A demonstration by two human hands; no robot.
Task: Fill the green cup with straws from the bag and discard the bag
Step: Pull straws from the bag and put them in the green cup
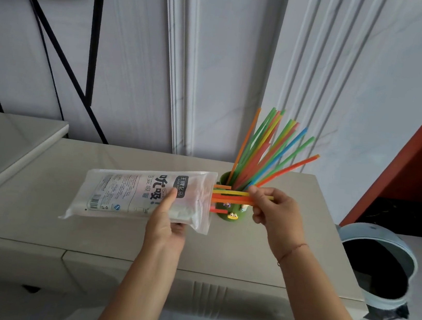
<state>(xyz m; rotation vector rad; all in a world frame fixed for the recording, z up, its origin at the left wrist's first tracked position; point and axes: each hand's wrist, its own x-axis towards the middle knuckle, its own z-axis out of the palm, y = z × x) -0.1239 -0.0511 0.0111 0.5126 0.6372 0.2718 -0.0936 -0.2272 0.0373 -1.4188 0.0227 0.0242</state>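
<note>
Left hand (166,218) is gripping the limp, crinkly bag (142,196) near its mouth above the surface (86,229); right hand (273,209) is pinching light, slippery straws (229,195) mid-length, beside the green cup (226,215).

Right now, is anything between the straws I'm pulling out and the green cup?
Nothing solid does. The pulled straws in your right hand lie just in front of the green cup; only the standing straws already in it crowd its mouth.
</note>
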